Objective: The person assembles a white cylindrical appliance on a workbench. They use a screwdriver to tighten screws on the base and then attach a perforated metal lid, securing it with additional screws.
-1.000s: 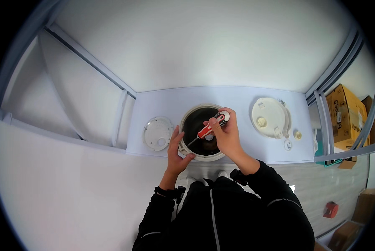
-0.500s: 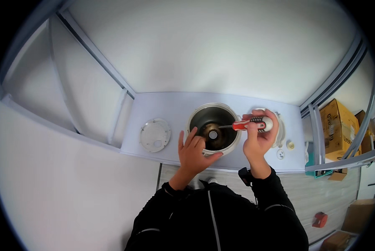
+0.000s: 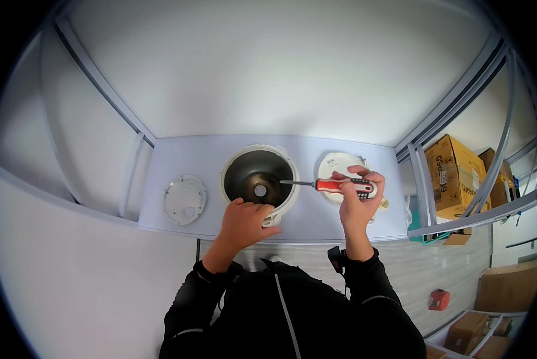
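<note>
Two hands were at work on the pale table [image 3: 178, 155]: the left hand [image 3: 244, 220] sat clamped on the near rim of the open round cooker body [image 3: 259, 179], fingers curled over its edge at six o'clock. The right hand [image 3: 356, 197] was wrapped tight around a red-handled screwdriver [image 3: 334, 185], shaft pointing toward nine o'clock with its tip just inside the pot's rim. At three o'clock lay a white lid [image 3: 339, 164], partly behind that hand, and at nine o'clock a round white plate [image 3: 184, 199] lay flat, well apart.
</note>
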`<state>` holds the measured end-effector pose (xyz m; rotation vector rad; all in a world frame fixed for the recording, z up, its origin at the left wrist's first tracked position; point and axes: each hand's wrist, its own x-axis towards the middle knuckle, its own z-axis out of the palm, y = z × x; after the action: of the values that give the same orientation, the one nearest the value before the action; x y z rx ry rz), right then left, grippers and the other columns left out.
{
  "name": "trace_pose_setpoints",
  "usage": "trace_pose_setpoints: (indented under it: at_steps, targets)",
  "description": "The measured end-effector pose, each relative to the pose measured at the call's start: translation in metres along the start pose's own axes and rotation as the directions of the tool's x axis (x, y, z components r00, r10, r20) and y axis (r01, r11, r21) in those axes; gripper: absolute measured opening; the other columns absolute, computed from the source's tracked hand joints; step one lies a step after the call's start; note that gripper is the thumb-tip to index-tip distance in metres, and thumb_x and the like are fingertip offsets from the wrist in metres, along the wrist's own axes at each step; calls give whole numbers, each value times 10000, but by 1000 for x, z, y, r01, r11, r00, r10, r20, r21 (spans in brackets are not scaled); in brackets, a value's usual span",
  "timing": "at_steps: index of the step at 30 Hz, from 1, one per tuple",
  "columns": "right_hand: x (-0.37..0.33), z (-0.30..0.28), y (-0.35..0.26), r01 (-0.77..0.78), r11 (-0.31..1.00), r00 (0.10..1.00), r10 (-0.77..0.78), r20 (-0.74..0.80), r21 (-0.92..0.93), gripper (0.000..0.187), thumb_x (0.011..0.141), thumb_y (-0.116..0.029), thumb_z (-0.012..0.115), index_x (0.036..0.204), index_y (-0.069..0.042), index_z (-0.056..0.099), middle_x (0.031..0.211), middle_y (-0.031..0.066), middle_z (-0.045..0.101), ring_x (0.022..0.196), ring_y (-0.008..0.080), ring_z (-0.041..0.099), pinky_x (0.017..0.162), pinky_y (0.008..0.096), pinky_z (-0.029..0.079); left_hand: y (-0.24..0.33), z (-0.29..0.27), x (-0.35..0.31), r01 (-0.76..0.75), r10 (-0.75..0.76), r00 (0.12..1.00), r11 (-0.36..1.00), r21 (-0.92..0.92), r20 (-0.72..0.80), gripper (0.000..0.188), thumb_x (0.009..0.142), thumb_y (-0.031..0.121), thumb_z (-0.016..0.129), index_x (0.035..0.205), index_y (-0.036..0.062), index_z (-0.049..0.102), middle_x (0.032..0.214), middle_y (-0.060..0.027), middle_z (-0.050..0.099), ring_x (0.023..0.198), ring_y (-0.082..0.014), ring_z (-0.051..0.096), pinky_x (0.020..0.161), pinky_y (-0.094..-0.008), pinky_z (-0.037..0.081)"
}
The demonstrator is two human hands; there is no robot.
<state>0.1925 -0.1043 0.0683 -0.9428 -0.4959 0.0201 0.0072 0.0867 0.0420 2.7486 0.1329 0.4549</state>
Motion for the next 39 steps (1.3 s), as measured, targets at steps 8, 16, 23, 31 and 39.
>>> trace_pose_setpoints:
  at_steps: [8, 16, 23, 31, 39]
  targets:
    - [-28, -12, -2, -226, 974, 969, 224, 105, 9, 392, 923, 10, 762, 1159, -76, 461, 1024, 173, 705, 932, 324, 764, 866, 462, 644, 26, 17, 9, 249, -242, 966, 966, 66, -89, 586, 634, 581, 899, 924, 103, 725, 676, -42, 675, 617, -257, 652, 610, -373, 420]
    - [-57, -16, 5, -233, 956, 966, 248, 68, -178, 341, 929, -34, 780, 1175, -7, 545, 1045, 175, 735, 946, 238, 747, 864, 379, 617, 28, 17, 11, 257, -250, 964, 964, 72, -97, 600, 637, 596, 909, 882, 91, 697, 667, -37, 661, 602, -259, 656, 564, -378, 409]
    - [-80, -35, -41, -199, 716, 926, 362, 112, -670, 417, 874, -159, 892, 1145, -13, 611, 967, 93, 760, 888, 121, 697, 790, 291, 566, 26, 12, 8, 152, -149, 984, 988, 26, -96, 703, 649, 541, 929, 1121, 62, 722, 759, -76, 705, 696, -277, 699, 630, -389, 497]
    - [-117, -23, -73, -146, 516, 842, 513, 168, -844, 443, 818, -90, 876, 1152, -58, 585, 1079, 160, 727, 921, 311, 733, 776, 374, 569, 9, 8, 1, 14, -14, 1000, 999, -48, 11, 807, 758, 309, 903, 1447, 43, 579, 1009, -163, 751, 895, -332, 727, 754, -430, 566]
    - [-170, -15, -60, 101, 428, 854, 427, 299, -898, 475, 867, -148, 803, 1314, -116, 645, 1027, 116, 712, 819, 373, 700, 700, 420, 559, -3, 4, -4, -70, 70, 998, 996, -62, 6, 785, 762, 245, 889, 1458, 60, 576, 988, -147, 751, 895, -345, 730, 768, -435, 568]
